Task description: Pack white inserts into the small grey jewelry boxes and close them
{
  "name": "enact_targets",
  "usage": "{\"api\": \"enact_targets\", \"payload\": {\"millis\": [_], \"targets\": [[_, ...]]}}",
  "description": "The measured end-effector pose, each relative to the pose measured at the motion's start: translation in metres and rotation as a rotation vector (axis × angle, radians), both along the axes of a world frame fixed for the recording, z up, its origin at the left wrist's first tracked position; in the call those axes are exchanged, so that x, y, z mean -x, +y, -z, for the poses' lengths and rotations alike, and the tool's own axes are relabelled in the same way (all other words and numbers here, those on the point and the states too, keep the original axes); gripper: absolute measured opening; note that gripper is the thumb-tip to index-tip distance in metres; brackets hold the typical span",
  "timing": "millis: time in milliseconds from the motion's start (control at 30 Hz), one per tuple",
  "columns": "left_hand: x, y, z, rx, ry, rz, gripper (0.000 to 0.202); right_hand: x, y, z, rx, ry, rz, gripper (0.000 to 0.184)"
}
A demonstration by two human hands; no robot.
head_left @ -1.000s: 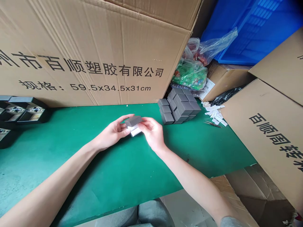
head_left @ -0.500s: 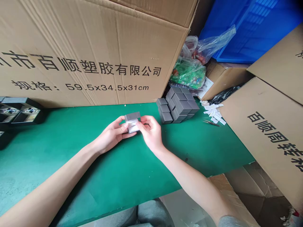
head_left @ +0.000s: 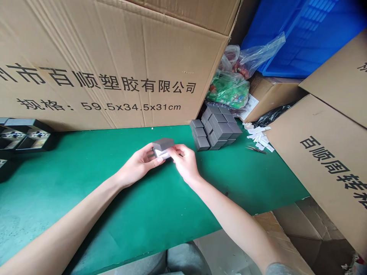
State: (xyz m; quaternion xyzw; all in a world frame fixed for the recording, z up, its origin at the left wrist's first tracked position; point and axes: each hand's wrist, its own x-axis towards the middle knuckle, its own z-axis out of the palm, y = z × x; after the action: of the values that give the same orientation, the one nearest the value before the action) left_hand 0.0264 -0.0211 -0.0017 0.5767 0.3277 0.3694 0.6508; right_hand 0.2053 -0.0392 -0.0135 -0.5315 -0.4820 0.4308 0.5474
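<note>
A small grey hinged box (head_left: 163, 144) with a white lining is held above the green tabletop (head_left: 160, 214), its lid partly raised. My left hand (head_left: 139, 165) grips it from the left, thumb along the lower front edge. My right hand (head_left: 185, 162) has its thumb and fingers closed on the right side of the box, at the white inside. What the right fingertips touch within is too small to make out. To the right of my hands stands a stack of similar grey boxes (head_left: 220, 128).
A large cardboard carton (head_left: 114, 46) walls off the back. Tweezers (head_left: 256, 149) and white slips (head_left: 259, 135) lie right of the stack. Open black boxes (head_left: 31, 135) sit at the far left. Plastic bags (head_left: 229, 88), a blue crate (head_left: 301, 38) and another carton (head_left: 323, 160) stand at the right.
The box has tilted in my hands, so its lid top shows more and its white inside less. My left thumb has shifted to the lower front edge.
</note>
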Motion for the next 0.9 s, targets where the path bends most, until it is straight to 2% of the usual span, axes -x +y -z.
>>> {"api": "enact_targets", "payload": {"millis": [233, 433, 733, 900], "targets": [[0.0000, -0.0004, 0.0007, -0.070, 0.072, 0.008, 0.058, -0.0010, 0.0006, 0.0024, -0.041, -0.010, 0.002, 0.030], [0.0012, -0.0005, 0.0012, -0.066, 0.103, -0.001, 0.061, -0.0051, 0.0024, 0.0004, 0.006, -0.037, -0.040, 0.032], [0.0028, -0.0001, 0.0012, -0.045, 0.107, 0.047, 0.057, -0.0040, 0.0028, 0.0021, 0.046, -0.038, 0.020, 0.023], [0.0040, 0.0003, 0.0017, -0.032, 0.102, 0.057, 0.056, -0.0033, 0.0007, -0.0017, 0.055, -0.017, 0.021, 0.024]]}}
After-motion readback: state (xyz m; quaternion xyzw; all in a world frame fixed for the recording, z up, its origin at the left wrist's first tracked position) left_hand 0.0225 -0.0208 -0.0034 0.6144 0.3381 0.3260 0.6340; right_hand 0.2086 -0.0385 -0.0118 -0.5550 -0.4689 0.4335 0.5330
